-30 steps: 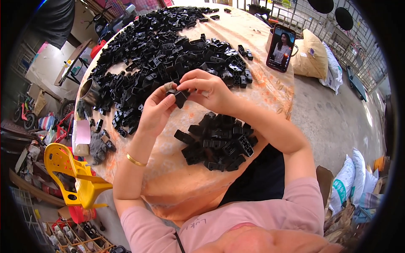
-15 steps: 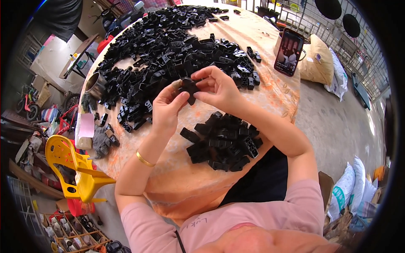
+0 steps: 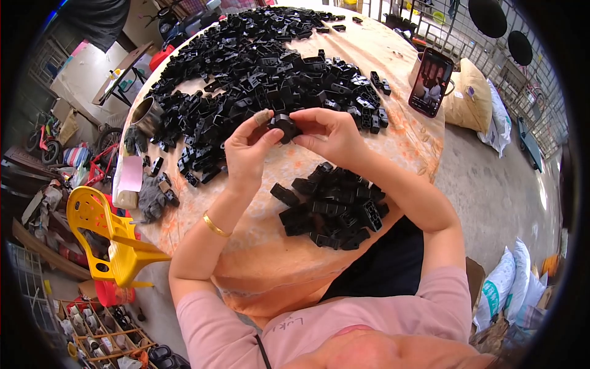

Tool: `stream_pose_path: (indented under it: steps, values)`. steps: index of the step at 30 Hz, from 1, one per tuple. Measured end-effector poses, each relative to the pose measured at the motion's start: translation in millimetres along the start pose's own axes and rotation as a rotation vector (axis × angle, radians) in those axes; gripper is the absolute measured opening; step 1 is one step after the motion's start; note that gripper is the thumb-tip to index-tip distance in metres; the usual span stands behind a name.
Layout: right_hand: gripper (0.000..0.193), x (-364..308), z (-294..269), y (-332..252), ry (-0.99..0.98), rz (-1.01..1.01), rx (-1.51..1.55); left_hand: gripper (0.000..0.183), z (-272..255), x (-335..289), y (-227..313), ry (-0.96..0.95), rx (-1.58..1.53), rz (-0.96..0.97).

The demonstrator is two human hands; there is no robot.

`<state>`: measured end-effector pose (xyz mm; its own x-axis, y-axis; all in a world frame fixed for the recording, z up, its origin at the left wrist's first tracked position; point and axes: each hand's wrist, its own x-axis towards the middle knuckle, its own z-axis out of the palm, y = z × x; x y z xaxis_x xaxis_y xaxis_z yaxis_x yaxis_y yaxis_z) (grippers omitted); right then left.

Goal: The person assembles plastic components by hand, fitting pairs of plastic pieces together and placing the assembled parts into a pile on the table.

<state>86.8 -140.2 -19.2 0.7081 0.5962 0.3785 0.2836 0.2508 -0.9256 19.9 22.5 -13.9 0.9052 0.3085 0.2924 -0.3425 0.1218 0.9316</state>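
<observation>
Between my two hands, over the table, is a small black plastic part [image 3: 284, 127]. My left hand [image 3: 249, 147] pinches its left side; the index fingertip wears a beige wrap. From the right, my right hand [image 3: 329, 136] grips the same part between thumb and fingers. Just beyond my hands spreads a large heap of black plastic parts [image 3: 264, 80]. A smaller pile of similar parts [image 3: 335, 206] lies nearer to me, below my right hand. Fingers cover much of the held part, so its exact kind is hidden.
A patterned orange cloth covers the round table [image 3: 246, 258]. At its right edge a phone [image 3: 431, 83] leans upright against a metal mug. A steel cup [image 3: 147, 115], a pink paper [image 3: 131, 173] and a grey glove [image 3: 155, 198] lie at the left. Beyond stands a yellow chair [image 3: 117, 246].
The black part has turned from a slanted to a more level pose between my fingers, and my right hand's fingers have closed in lower. The whole view has shifted slightly.
</observation>
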Motion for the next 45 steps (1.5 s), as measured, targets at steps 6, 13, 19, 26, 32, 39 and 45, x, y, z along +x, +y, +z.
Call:
stream_pose_path:
  steps: [6, 13, 19, 26, 32, 39, 45]
  values:
    - [0.04, -1, -1, 4, 0.127, -0.602, -0.606, 0.043, 11, -8, -4, 0.002, -0.052, -0.029]
    - [0.044, 5, 1, 7, 0.192, -0.315, -0.421, 0.049, 3, -4, 2, -0.092, -0.117, -0.12]
    - [0.036, 15, -31, 3, -0.329, -0.097, -0.323, 0.05, 0, -1, 19, -0.292, 0.063, -0.111]
    - [0.025, 39, -69, 37, 0.141, -0.504, -1.123, 0.039, 26, -28, 28, -0.947, 0.514, 0.041]
    - [0.012, 38, -61, 34, 0.224, -0.396, -1.019, 0.031, -1, 14, -6, -0.236, 1.193, 0.632]
    - [0.025, 32, -54, 27, 0.416, -0.278, -0.528, 0.035, 18, 24, -1, -0.334, 1.313, 0.673]
    - [0.029, 32, -71, 27, 0.527, -0.227, -0.424, 0.034, 47, 44, -18, -0.642, 1.475, 0.674]
